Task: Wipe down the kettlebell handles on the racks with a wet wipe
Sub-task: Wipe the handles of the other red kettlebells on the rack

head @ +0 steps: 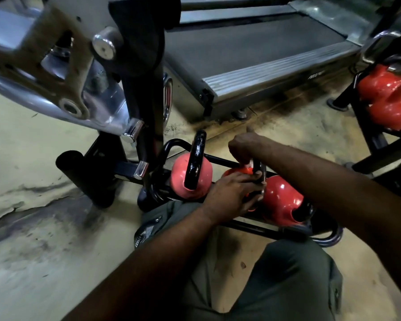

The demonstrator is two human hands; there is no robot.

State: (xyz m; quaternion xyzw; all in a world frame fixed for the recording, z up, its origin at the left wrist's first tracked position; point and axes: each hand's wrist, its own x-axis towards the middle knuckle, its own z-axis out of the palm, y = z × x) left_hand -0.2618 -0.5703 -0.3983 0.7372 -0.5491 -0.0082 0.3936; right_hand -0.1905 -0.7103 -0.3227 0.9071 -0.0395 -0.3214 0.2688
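Fingers point(252, 179) of left hand point(232, 192) and right hand point(242, 147) grip kettlebell handle point(256, 166) over stained floor point(44, 158).

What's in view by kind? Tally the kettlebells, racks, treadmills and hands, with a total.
Red kettlebells: 5
Black racks: 2
Treadmill: 1
Hands (left hand, right hand): 2
Total: 10

Kettlebells point(280, 200): glossy coral-red. Handle point(198, 158): shiny black. Rack point(252, 229): black. Floor point(33, 158): beige, with dark smudges and streaks. Trousers point(287, 286): olive green. Treadmill point(252, 42): dark grey belt, silver ribbed rails. Machine frame point(21, 84): chrome.
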